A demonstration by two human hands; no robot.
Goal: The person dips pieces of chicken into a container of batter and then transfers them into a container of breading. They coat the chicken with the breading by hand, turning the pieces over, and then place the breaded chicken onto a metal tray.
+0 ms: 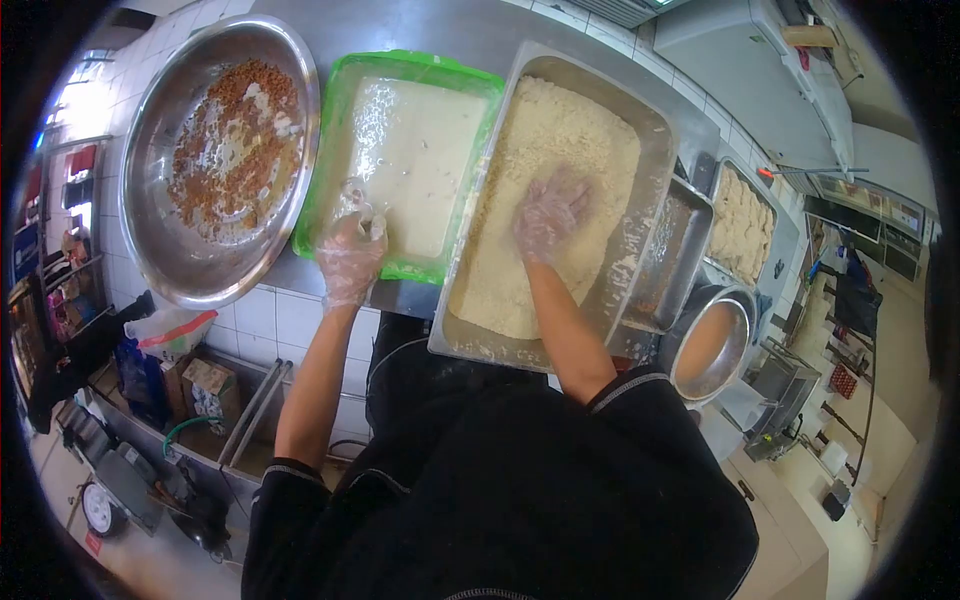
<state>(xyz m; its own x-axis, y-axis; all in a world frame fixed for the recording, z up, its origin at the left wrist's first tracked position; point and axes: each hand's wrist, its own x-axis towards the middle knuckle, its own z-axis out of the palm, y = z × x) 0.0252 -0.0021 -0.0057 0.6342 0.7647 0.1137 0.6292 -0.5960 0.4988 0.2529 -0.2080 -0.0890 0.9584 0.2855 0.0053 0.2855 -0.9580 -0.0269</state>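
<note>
My left hand (350,255), in a clear plastic glove wet with batter, is at the near left corner of a green tray (310,170). Pale, runny batter (415,150) fills this tray. Its fingers are curled together at the batter's surface, and what they hold, if anything, is hidden. My right hand (550,215), also gloved and slightly blurred, lies palm down with fingers stretched out on pale breadcrumbs (500,285). Those crumbs fill a deep metal pan (645,150) beside the green tray.
A large steel bowl (150,215) with brown, ground-looking food (245,110) stands at the left. On the right are a small metal pan (685,235), a tray of pale coated pieces (740,225) and a round metal pot (735,345). A white appliance (760,85) stands behind.
</note>
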